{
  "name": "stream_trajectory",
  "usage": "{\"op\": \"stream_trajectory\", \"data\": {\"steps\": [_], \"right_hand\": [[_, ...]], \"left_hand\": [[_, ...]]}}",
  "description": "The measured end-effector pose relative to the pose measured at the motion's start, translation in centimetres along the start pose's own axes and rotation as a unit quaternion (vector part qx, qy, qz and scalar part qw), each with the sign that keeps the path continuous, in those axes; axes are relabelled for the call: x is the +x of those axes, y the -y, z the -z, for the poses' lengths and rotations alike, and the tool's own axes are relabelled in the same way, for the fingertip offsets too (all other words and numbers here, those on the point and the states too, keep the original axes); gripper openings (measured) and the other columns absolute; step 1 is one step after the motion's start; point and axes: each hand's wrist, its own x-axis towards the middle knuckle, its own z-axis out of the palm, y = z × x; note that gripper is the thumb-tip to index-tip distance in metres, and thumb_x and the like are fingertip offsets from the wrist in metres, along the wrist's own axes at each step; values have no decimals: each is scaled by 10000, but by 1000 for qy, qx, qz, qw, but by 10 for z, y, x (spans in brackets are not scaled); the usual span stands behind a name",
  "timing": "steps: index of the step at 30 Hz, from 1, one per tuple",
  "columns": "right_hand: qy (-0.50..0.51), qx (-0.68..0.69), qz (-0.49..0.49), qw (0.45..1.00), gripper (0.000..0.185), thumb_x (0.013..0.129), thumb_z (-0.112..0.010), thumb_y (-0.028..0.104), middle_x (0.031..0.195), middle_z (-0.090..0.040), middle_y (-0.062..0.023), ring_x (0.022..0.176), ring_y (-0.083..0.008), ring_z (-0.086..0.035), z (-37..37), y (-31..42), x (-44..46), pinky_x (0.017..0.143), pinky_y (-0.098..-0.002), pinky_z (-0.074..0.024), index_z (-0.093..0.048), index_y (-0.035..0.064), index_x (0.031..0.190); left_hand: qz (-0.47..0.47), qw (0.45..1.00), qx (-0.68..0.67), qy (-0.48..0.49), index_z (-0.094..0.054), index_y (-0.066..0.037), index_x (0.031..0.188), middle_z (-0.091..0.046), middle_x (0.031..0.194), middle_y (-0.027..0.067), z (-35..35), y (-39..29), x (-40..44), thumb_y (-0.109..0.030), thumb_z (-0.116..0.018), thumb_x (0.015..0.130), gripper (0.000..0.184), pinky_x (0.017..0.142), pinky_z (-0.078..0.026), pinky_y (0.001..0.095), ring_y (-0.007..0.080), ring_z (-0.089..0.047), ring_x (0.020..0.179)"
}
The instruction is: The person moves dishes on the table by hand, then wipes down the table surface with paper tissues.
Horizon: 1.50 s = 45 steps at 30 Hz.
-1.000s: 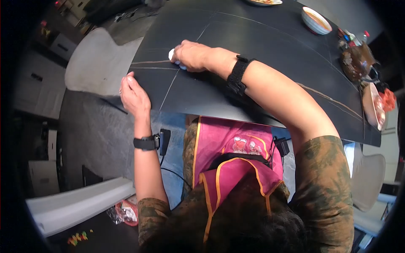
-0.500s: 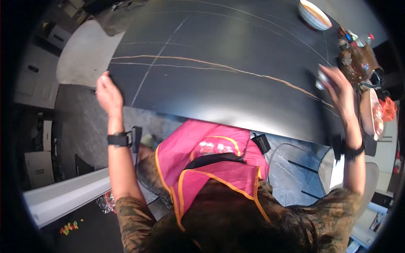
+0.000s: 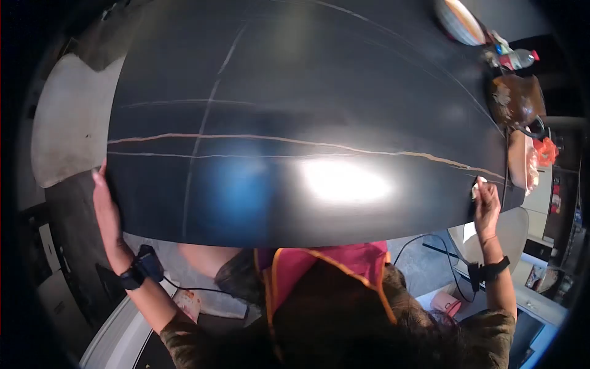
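Observation:
A black table [image 3: 295, 123] with pale and tan veins fills most of the view. At its right end, close to the near edge, my right hand [image 3: 487, 203] is closed round a small white cloth or tissue [image 3: 479, 184], which touches the tabletop. My left hand [image 3: 107, 206] rests along the table's left edge with nothing visible in it; its fingers are extended, with the tips at the edge. Each wrist wears a black strap with a small device.
On the far right stand a striped bowl [image 3: 460, 23], a bottle with a red cap [image 3: 518, 59], a brown jug [image 3: 516, 100] and a pale tray [image 3: 521, 157] beside a red bag [image 3: 545, 150]. A light chair [image 3: 70, 123] is at the left.
My right hand has swept from the table's left part to its right end with the white cloth, then nearer the front edge. My left hand has moved left and down; the view has shifted.

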Motion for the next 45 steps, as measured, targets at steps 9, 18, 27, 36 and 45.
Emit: {"op": "stream_trajectory", "data": {"steps": [9,18,27,36,45], "right_hand": [[79,125,124,981,426,801,-644,-73,875,-545,-101,769,-192,-549,-41,205,33,732,-260,-470,-585,7,1216],[95,276,78,953,305,807,-708,92,811,-528,-141,653,-281,-549,-94,395,59,604,-358,-464,-477,22,993],[25,222,-2,975,192,793,-689,100,801,-567,-173,732,-338,-574,-121,468,73,670,-408,-464,-528,12,849],[48,197,-62,977,232,778,-713,205,836,-609,-176,833,-358,-590,-141,513,138,762,-429,-468,-567,33,828],[86,246,-131,957,251,803,-718,239,747,-639,-118,670,-230,-622,-170,553,259,623,-354,-502,-588,25,819]], "left_hand": [[-36,999,12,11,-377,41,1379,-473,1345,184,-7,-11,-8,-402,-262,1021,582,1052,-308,324,238,-445,1237],[22,995,7,102,-262,37,1422,-346,1426,252,6,-1,-6,-313,-276,1016,536,1094,-273,396,341,-331,1335],[55,961,34,269,-254,33,1426,-294,1448,274,61,10,0,-507,-268,983,698,1110,-238,401,366,-282,1361],[294,941,-128,103,-353,90,1362,-441,1359,236,244,101,-83,-613,-256,947,822,1072,-305,362,286,-430,1273],[445,894,-43,35,-384,89,1343,-448,1348,251,321,173,-152,-578,-267,960,779,1068,-304,372,302,-432,1270]]}}
